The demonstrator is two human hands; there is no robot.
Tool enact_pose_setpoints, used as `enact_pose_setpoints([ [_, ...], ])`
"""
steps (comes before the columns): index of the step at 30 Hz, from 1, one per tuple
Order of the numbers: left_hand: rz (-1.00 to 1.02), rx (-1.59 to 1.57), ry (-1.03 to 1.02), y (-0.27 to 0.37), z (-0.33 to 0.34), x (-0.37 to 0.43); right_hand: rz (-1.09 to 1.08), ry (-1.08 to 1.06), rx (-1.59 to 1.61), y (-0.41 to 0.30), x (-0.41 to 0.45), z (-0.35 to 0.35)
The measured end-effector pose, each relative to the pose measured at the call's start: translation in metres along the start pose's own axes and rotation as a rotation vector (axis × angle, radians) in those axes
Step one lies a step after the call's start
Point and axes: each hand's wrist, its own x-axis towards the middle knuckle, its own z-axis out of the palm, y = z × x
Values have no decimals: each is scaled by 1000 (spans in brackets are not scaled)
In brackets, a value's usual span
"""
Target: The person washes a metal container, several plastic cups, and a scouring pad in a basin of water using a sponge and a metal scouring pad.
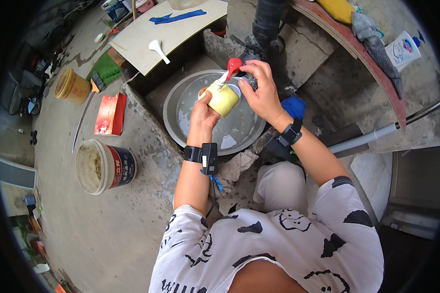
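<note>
My left hand [204,110] grips a pale yellow cup-like container [224,100] above a round metal basin [169,126] holding water. From the container rises a white stem or handle, and a small red round-ended piece [234,65] shows at its top. My right hand [258,88] is raised at the container's right side, fingers curled and apart near the red piece; whether its fingertips touch anything is unclear. Something greyish and shiny lies partly hidden behind those fingers. A white spoon [156,46] rests on the pale board [132,40] beyond the basin.
Low concrete walls [152,119] surround the basin. A grey rag [238,168] lies at its near edge, blue cloth [294,107] at its right. On the left floor stand a paint bucket [102,166], a red bag [111,114], a yellow bucket [72,86] and a brush [96,83]. A pump bottle [403,50] is upper right.
</note>
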Motion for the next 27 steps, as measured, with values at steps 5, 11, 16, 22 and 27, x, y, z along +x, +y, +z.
enact_pose_setpoints([
  [5, 29, 61, 55, 1, 4, -4, 56, -318, 132, -14, -55, 14],
  [11, -7, -24, 32, -5, -18, -1, -177, -511, -127, 8, -41, 47],
  [16, 65, 423, 69, -10, -22, -13, -28, -468, -103, 27, -30, 50],
  [22, 329, 1441, 131, -5, -34, -19, 371, -242, 55, 46, -37, 42],
  [27, 585, 2276, 201, -12, -15, -41, 577, -133, 481, 35, -34, 55],
])
